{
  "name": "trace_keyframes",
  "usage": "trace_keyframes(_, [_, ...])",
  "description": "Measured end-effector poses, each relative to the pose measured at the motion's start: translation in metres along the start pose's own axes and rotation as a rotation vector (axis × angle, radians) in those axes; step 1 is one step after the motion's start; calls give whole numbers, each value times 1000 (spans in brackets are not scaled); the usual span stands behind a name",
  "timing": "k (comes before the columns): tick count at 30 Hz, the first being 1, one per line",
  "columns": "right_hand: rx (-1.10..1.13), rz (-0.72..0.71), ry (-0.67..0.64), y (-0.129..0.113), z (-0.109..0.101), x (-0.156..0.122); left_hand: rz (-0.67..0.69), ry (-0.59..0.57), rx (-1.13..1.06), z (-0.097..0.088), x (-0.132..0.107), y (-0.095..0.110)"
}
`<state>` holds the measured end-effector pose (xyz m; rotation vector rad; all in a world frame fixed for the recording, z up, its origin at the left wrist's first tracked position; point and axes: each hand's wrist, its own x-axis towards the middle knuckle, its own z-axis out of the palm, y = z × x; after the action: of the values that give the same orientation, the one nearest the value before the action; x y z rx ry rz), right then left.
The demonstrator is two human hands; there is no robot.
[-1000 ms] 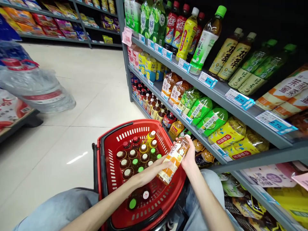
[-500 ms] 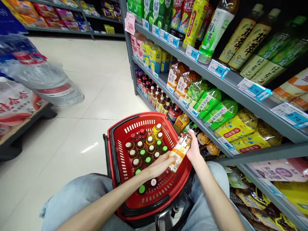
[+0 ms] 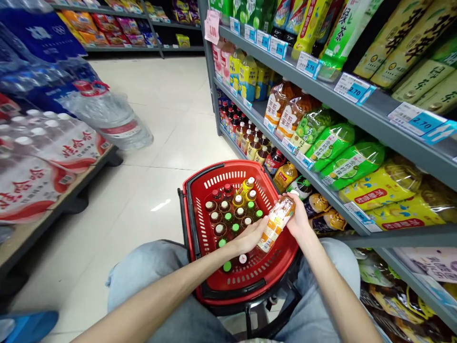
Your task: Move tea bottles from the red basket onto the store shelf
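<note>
The right hand point(image 3: 297, 216) grips the amber plastic tea bottle point(image 3: 274, 226) by its shoulder; the left hand point(image 3: 250, 236) lies against its lower side, its finger closure hidden. Tilted between both palms, the bottle looks filled, so probably weighty, a bit slick and slightly squeezable; the waist seems the surest hold. Beneath the grip sits a rigid, slotted red plastic basket point(image 3: 282, 257); round-capped drink bottles point(image 3: 227, 216) stand left of it.

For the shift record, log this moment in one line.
right hand: around upper end of orange-labelled bottle; left hand: at its side; bottle: tilted over red basket; basket: other capped bottles inside
</note>
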<state>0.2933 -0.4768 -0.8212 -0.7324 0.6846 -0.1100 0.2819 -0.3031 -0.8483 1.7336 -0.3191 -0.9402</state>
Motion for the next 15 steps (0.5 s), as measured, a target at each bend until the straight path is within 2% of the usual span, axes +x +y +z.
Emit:
trace_keyframes(7, [19,-32,-6,-7,-5,1,94,8,26,3,7,4])
trace_keyframes(12, [25,-13,-4,-12,-9,-1,128,12,216,6,3,3])
trace_keyframes(15, [40,-5,-10,-15,-9,-2,163,4,251,5,-1,7])
